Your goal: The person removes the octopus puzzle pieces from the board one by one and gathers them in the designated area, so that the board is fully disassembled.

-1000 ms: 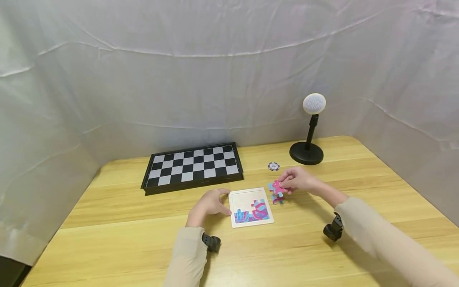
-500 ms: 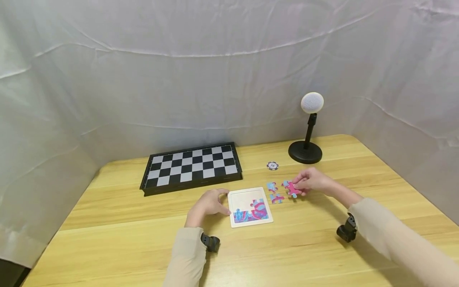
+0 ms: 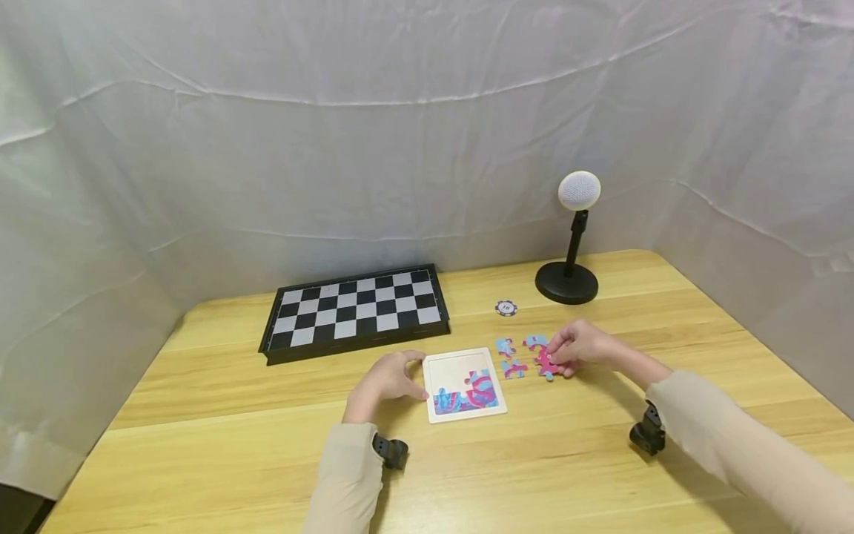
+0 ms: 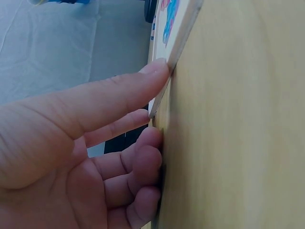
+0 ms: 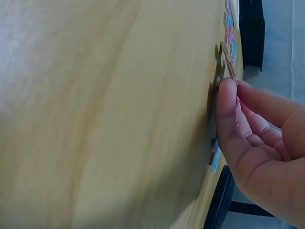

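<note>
On the table lies a square puzzle tray (image 3: 445, 371), its lower and right parts filled with blue, pink and purple pieces. My left hand (image 3: 390, 376) is at the tray's left side; in the left wrist view its straight thumb (image 4: 128, 90) rests on the tray edge and the index finger touches near a corner. Between thumb and index finger, my right hand (image 3: 579, 348) pinches a pink puzzle piece (image 3: 545, 363). That piece appears edge-on and tilted in the right wrist view. Three loose pieces lie between it and the tray: upper left (image 3: 505, 347), lower left (image 3: 513, 368) and upper right (image 3: 534, 341).
A black-framed checkerboard (image 3: 356, 308) lies behind the tray at the left. Behind the loose pieces is a poker chip (image 3: 505, 308). A round white lamp-like head (image 3: 579, 190) on a black stand is at the back right. Light fabric surrounds the table's back and sides.
My right hand has carried the pink piece to the right, then slightly toward me. Loose pieces that it covered now show. My left hand has stayed at the tray.
</note>
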{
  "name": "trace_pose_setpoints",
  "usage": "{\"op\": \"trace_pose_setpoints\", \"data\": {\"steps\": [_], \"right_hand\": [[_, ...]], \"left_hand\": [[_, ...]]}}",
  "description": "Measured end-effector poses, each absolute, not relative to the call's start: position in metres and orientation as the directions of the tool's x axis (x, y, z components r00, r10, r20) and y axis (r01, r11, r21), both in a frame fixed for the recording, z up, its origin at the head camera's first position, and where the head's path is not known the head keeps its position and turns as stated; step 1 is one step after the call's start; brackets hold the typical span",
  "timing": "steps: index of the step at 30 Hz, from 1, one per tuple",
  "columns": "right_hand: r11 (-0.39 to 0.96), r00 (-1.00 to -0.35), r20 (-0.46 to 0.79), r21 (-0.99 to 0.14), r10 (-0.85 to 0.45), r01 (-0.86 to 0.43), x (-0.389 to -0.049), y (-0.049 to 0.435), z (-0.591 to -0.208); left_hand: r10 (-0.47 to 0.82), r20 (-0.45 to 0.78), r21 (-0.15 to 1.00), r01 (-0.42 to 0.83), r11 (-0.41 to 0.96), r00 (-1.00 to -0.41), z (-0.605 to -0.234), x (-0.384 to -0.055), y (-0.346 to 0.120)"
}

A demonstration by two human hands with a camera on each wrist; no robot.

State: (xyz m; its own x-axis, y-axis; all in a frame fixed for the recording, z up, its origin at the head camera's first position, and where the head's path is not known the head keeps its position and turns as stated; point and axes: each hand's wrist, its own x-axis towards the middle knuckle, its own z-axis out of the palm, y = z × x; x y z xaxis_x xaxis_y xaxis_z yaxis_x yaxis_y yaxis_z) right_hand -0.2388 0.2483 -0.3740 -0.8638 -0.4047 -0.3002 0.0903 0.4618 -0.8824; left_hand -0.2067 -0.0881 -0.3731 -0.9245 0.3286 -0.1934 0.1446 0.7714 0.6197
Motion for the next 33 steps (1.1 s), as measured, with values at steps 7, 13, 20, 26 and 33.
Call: {"op": "trace_pose_setpoints", "data": {"steps": [7, 13, 20, 26, 33], "right_hand": [[0.489, -0.869, -0.301, -0.869, -0.393, 0.079, -0.236, 0.244, -0.372], [0.488, -0.874, -0.303, -0.868, -0.379, 0.089, -0.235, 0.241, -0.373], [0.480, -0.875, -0.297, -0.873, -0.382, 0.086, -0.236, 0.243, -0.372], [0.484, -0.891, -0.253, -0.874, -0.378, 0.043, -0.239, 0.243, -0.365], [0.499, -0.898, -0.241, -0.866, -0.367, 0.029, -0.240, 0.233, -0.357]], "left_hand": [[0.343, -0.181, 0.619, 0.164, 0.768, -0.922, -0.372, -0.206, -0.088], [0.341, -0.184, 0.617, 0.161, 0.770, -0.922, -0.372, -0.206, -0.088], [0.338, -0.186, 0.612, 0.160, 0.775, -0.923, -0.373, -0.207, -0.089], [0.341, -0.186, 0.610, 0.163, 0.775, -0.922, -0.373, -0.207, -0.088], [0.336, -0.183, 0.613, 0.160, 0.774, -0.924, -0.372, -0.207, -0.088]]}}
